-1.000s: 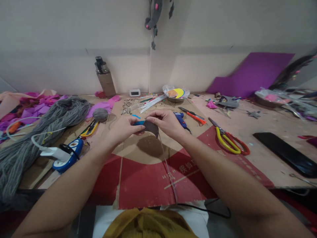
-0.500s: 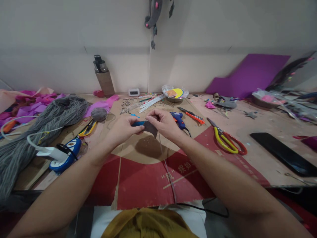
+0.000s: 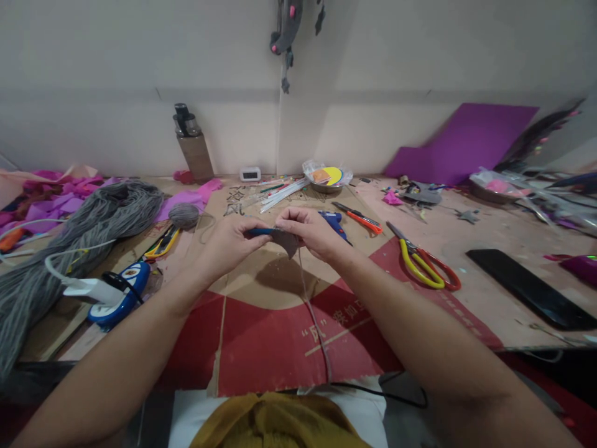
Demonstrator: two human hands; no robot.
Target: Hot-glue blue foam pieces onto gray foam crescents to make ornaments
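My left hand [image 3: 227,242] and my right hand [image 3: 312,231] meet above the middle of a red and brown cardboard sheet [image 3: 275,330]. Both pinch a small grey felt piece [image 3: 288,241] with a blue strip [image 3: 261,231] along its left end. A thin grey thread [image 3: 311,311] hangs from the piece down toward me. The fingers of both hands are closed on the piece.
A grey yarn skein [image 3: 60,242] and small yarn ball [image 3: 183,214] lie at the left, beside a blue-and-white device [image 3: 114,294] with a white charger. Yellow-red scissors [image 3: 422,261], an orange box cutter [image 3: 361,218], a blue glue gun [image 3: 333,221] and a black phone [image 3: 529,287] lie on the right.
The felt piece has tilted flatter between my fingers. Both hands stay in much the same spot; the view has shifted slightly.
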